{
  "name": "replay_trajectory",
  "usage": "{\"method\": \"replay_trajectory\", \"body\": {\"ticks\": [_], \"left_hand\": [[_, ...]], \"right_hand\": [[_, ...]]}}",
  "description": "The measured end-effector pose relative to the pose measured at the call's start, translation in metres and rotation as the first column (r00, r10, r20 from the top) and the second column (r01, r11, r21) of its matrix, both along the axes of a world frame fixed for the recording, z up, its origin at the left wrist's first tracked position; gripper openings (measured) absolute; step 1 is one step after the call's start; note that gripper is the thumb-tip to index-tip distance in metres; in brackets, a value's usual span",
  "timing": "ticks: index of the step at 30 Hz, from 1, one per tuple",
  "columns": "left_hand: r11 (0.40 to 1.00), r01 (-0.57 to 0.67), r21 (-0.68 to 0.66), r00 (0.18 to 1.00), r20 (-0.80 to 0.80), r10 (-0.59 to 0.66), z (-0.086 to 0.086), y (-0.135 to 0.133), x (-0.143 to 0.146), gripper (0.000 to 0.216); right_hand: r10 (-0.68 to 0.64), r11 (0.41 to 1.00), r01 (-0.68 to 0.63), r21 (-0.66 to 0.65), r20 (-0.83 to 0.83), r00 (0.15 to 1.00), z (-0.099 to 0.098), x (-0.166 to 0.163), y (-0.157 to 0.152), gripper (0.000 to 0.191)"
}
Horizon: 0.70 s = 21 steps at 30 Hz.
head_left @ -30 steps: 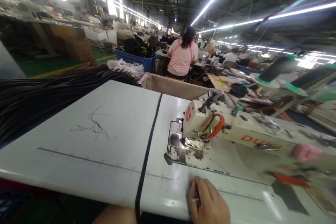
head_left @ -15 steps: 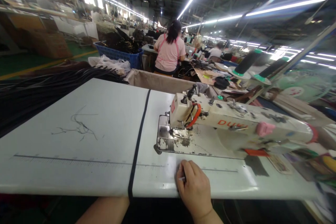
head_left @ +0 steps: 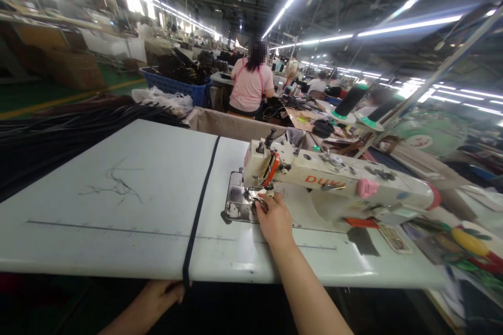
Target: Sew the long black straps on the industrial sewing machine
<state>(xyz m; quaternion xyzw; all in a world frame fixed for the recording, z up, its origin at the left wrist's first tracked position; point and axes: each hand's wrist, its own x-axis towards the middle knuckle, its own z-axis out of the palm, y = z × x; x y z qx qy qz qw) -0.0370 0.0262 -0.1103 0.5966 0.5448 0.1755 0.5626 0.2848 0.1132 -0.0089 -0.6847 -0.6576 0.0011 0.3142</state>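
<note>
A long black strap (head_left: 202,193) lies across the white sewing table (head_left: 129,251) from back to front and bends down over the front edge. Below that edge my left hand (head_left: 167,293) is curled at the strap's lower end, apparently gripping it; the table partly hides its fingers. My right hand (head_left: 277,220) reaches to the needle area of the sewing machine (head_left: 298,167), over the metal needle plate (head_left: 238,209). Its thumb and fingers are pinched beside the presser foot, around something small I cannot make out.
Loose dark threads (head_left: 121,186) and a printed ruler line (head_left: 102,227) are on the table's left part. Thread cones (head_left: 349,102) stand behind the machine. A fabric-lined bin (head_left: 228,125) borders the table's far side. Beyond it, a person (head_left: 251,84) sits near a blue crate (head_left: 173,81).
My right hand has moved from the table's front edge forward to the machine's needle area. More of my left hand now shows below the edge. The view has shifted slightly.
</note>
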Motion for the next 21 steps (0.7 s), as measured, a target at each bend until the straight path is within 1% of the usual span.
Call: {"method": "replay_trajectory", "body": {"ticks": [2, 4, 6, 7, 8, 10, 11, 13, 14, 15, 16, 17, 18, 20, 21], "left_hand": [[0.994, 0.1, -0.037, 0.995, 0.031, -0.099, 0.005, -0.006, -0.009, 0.037], [0.956, 0.271, -0.116, 0.959, 0.114, -0.258, 0.02, -0.012, -0.017, 0.037], [0.877, 0.441, -0.192, 0.887, 0.241, -0.394, 0.044, -0.013, -0.019, 0.034], [0.844, 0.493, -0.21, 0.853, 0.307, -0.422, 0.059, -0.011, -0.016, 0.034], [0.839, 0.506, -0.201, 0.833, 0.364, -0.416, 0.073, -0.007, -0.01, 0.035], [0.884, 0.444, -0.145, 0.828, 0.444, -0.343, 0.096, 0.007, 0.01, 0.04], [0.929, 0.354, -0.107, 0.847, 0.459, -0.269, 0.105, 0.016, 0.023, 0.043], [0.983, 0.181, -0.037, 0.874, 0.464, -0.143, 0.114, 0.036, 0.049, 0.044], [0.996, 0.089, -0.018, 0.873, 0.482, -0.069, 0.116, 0.046, 0.062, 0.046], [0.999, 0.03, -0.027, 0.858, 0.513, -0.012, 0.116, 0.056, 0.075, 0.05], [0.999, -0.002, -0.053, 0.836, 0.549, 0.031, 0.115, 0.066, 0.086, 0.055], [0.996, -0.005, -0.088, 0.809, 0.585, 0.056, 0.115, 0.075, 0.096, 0.057], [0.991, 0.018, -0.129, 0.781, 0.621, 0.067, 0.115, 0.083, 0.106, 0.057], [0.98, 0.066, -0.189, 0.743, 0.664, 0.078, 0.115, 0.1, 0.122, 0.047], [0.978, 0.067, -0.197, 0.742, 0.666, 0.083, 0.115, 0.107, 0.128, 0.042]], "right_hand": [[-0.013, 1.0, 0.013, -0.01, 0.019, 1.0, -0.002, -0.003, 0.01, 0.018], [-0.018, 1.0, 0.019, -0.015, 0.03, 0.999, -0.004, -0.006, 0.017, 0.017], [-0.021, 1.0, 0.021, -0.015, 0.03, 0.999, -0.005, -0.01, 0.021, 0.015], [-0.022, 1.0, 0.022, -0.014, 0.026, 0.999, -0.006, -0.011, 0.023, 0.013], [-0.022, 1.0, 0.023, -0.01, 0.019, 1.0, -0.006, -0.012, 0.023, 0.012], [-0.016, 1.0, 0.016, 0.004, 0.002, 1.0, -0.004, -0.012, 0.021, 0.012], [-0.006, 1.0, 0.006, 0.015, -0.007, 1.0, -0.002, -0.013, 0.017, 0.013], [0.03, 0.999, -0.029, 0.041, -0.025, 0.999, 0.004, -0.013, 0.003, 0.015], [0.057, 0.997, -0.055, 0.055, -0.031, 0.998, 0.007, -0.014, -0.007, 0.016], [0.089, 0.994, -0.086, 0.066, -0.036, 0.995, 0.011, -0.015, -0.018, 0.016], [0.128, 0.989, -0.125, 0.075, -0.037, 0.991, 0.013, -0.017, -0.03, 0.016], [0.17, 0.983, -0.166, 0.079, -0.035, 0.985, 0.016, -0.019, -0.043, 0.017], [0.218, 0.973, -0.215, 0.081, -0.034, 0.975, 0.017, -0.02, -0.055, 0.019], [0.3, 0.951, -0.298, 0.086, -0.01, 0.954, 0.018, -0.022, -0.077, 0.023], [0.329, 0.94, -0.33, 0.086, 0.017, 0.944, 0.019, -0.022, -0.085, 0.027]]}}
